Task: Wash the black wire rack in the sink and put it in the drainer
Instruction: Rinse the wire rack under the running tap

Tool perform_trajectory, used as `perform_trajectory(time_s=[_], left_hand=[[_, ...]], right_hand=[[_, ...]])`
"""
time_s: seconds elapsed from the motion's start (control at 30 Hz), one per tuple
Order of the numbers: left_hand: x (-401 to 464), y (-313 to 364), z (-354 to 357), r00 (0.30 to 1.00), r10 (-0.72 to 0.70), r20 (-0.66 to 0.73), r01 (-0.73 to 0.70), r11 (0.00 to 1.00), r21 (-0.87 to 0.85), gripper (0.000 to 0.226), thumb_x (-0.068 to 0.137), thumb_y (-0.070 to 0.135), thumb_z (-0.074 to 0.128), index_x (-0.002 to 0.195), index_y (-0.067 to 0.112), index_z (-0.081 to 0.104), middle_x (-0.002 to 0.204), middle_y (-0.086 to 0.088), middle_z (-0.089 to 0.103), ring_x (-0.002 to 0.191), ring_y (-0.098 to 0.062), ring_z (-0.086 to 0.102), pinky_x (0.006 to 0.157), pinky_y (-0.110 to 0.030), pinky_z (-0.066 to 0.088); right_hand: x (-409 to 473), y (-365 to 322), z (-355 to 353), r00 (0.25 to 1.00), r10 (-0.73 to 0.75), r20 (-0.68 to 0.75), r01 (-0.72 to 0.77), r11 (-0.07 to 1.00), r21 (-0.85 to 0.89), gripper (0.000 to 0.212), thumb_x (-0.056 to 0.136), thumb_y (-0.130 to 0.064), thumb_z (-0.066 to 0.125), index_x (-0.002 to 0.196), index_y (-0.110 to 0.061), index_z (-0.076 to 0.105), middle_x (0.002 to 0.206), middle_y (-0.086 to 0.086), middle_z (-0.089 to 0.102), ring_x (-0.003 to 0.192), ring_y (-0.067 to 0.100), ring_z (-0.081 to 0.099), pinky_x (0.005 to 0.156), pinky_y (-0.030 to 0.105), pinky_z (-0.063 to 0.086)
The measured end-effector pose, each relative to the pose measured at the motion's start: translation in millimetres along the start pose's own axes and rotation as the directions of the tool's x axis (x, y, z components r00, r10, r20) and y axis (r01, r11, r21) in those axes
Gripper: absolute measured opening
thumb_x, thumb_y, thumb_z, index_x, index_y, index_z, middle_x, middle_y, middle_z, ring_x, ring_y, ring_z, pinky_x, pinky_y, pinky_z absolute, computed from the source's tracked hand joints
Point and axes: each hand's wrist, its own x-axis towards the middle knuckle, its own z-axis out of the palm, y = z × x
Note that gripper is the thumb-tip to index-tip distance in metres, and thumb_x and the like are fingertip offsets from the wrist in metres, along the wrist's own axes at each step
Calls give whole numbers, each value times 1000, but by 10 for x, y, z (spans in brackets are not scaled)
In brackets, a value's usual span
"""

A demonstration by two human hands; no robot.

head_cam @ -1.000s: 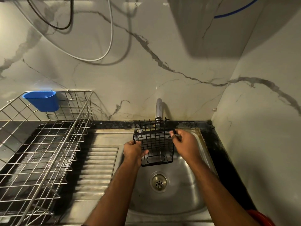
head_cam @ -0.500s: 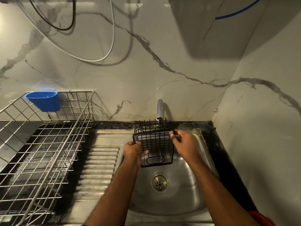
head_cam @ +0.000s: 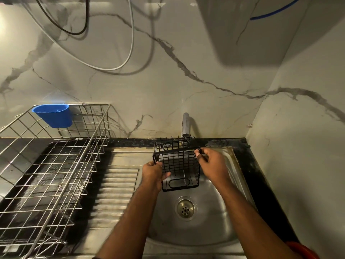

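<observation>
The black wire rack [head_cam: 179, 165], a small box-shaped basket, hangs tilted over the steel sink [head_cam: 211, 227] right under the tap [head_cam: 185, 126]. A thin stream of water runs down through its mesh. My left hand [head_cam: 153, 172] grips its left side, thumb across the front wires. My right hand [head_cam: 212, 163] pinches its upper right rim. The wire drainer [head_cam: 56, 165] stands to the left on the counter.
A blue plastic cup [head_cam: 54, 114] hangs on the drainer's back rim. The ribbed draining board [head_cam: 115, 193] lies between drainer and sink. The drain [head_cam: 185, 208] sits below the rack. Marble walls close in behind and on the right; cables hang above.
</observation>
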Motion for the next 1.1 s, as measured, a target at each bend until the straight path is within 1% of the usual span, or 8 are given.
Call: perform_trajectory(time_s=[0.1,0.3,0.5,0.6,0.7,0.9,1.0,1.1], left_hand=[[-6,2,29,1000,-4,0,4,1000,10,21,104,-3,47,89,11,52,99,-7,58,81,-13,59,52,-31,62],[-5,-20,51,1000,-7,17,8,1000,-9,21,104,-4,46,89,10,52,96,-7,58,81,-13,60,62,-36,62],[45,-13,34,1000,-10,-7,10,1000,0,12,103,-1,50,114,5,53,101,-7,58,82,-15,60,68,-37,63],[55,-26,17,1000,-10,-9,10,1000,-4,9,104,-2,50,105,7,53,99,-7,59,81,-14,60,66,-38,63],[87,-47,1,1000,-9,-14,9,1000,-13,11,103,-2,50,106,7,53,102,-8,60,82,-14,60,70,-39,62],[107,-58,-21,1000,-1,-28,0,1000,-24,9,104,0,51,104,8,55,97,-7,60,84,-18,61,70,-38,62],[106,-56,-20,999,10,-34,-11,999,-32,17,104,0,51,90,11,54,93,-7,61,80,-16,61,65,-36,61],[105,-45,-23,999,2,-44,-3,1000,-25,19,103,-1,52,89,11,54,94,-7,61,80,-15,62,58,-34,62]], right_hand=[[8,1,-8,1000,7,0,-7,1000,-3,32,98,-39,59,118,-16,69,96,-2,72,85,9,67,73,27,57],[4,-6,-35,1000,4,-6,-4,1000,-8,30,98,-37,59,117,-17,69,93,-4,71,82,5,65,66,17,49],[17,6,2,1000,-6,5,6,999,-52,28,98,-36,60,117,-18,68,92,-5,70,81,6,64,64,18,50],[19,25,25,1000,-12,10,13,998,-60,28,97,-35,61,118,-17,68,91,-3,71,78,6,66,64,21,54],[28,37,51,1000,-10,25,11,999,-38,26,97,-33,61,116,-18,69,88,-4,71,76,6,67,65,22,56],[28,49,77,999,-19,34,18,1000,5,28,98,-36,59,117,-18,69,98,-2,73,88,9,68,75,29,58],[43,50,94,999,-8,32,9,1000,-6,34,98,-40,58,120,-16,67,98,-1,72,85,8,67,69,23,55],[43,35,92,999,-11,31,12,1000,-5,34,97,-40,58,120,-16,67,99,0,72,87,9,67,69,22,54]])
